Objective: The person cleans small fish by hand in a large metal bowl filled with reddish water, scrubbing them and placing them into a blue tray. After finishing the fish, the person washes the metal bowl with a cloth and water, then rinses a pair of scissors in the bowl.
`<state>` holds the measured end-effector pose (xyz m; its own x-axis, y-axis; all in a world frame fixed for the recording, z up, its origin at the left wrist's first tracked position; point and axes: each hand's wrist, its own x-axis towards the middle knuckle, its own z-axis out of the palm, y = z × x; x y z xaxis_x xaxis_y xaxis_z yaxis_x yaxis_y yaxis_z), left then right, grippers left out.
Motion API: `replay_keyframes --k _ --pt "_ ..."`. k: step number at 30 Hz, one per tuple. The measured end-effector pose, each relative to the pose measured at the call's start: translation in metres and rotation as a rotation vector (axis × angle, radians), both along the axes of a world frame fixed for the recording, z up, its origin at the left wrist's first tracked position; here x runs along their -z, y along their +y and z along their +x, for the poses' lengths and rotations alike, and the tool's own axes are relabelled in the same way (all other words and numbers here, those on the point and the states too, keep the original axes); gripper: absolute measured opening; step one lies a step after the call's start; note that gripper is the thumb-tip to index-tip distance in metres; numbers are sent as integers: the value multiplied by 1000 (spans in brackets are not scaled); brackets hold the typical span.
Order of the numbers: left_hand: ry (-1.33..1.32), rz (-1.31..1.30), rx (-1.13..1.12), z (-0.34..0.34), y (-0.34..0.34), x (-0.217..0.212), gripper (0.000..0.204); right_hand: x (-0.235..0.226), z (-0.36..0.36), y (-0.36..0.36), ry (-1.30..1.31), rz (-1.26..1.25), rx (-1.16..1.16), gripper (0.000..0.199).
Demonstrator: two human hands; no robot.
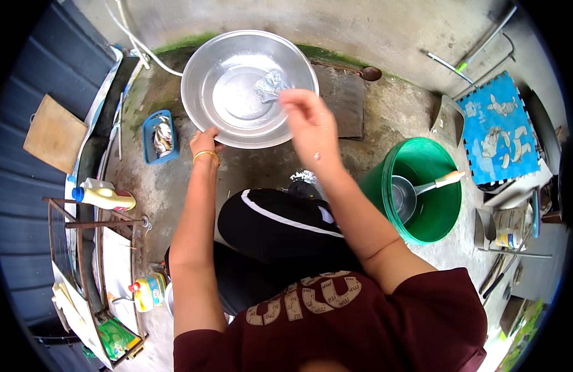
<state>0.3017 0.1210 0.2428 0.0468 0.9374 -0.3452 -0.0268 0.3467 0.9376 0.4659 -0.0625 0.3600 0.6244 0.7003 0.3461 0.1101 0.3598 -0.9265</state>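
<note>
A wide silver metal basin (202,93) tilts up in front of me. My left hand (204,144) grips its near left rim, fingers curled round the edge, with a gold bangle on the wrist. Over the basin's right side, my right hand (310,121) is slightly blurred, its fingers bent and closed on a crumpled grey-blue cloth (271,85). The cloth lies against the inside of the basin, and the exact grip on it is partly hidden. Drops of water cling to the right wrist.
A blue plastic basket (148,153) of small fish stands left of the basin. To the right is a green bucket (449,211) with a metal ladle (405,197) in it. A stone slab (342,102) lies behind my right hand. Bottles (106,197) and a rusty rack (81,224) stand at left.
</note>
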Motion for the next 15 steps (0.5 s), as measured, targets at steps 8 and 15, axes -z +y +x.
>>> replay_keyframes --k 8,15 --pt "14 -114 38 25 -15 20 20 109 165 -94 -788 -915 1109 70" --pt "11 -132 -13 20 -7 38 20 123 204 -125 -287 -1146 900 70"
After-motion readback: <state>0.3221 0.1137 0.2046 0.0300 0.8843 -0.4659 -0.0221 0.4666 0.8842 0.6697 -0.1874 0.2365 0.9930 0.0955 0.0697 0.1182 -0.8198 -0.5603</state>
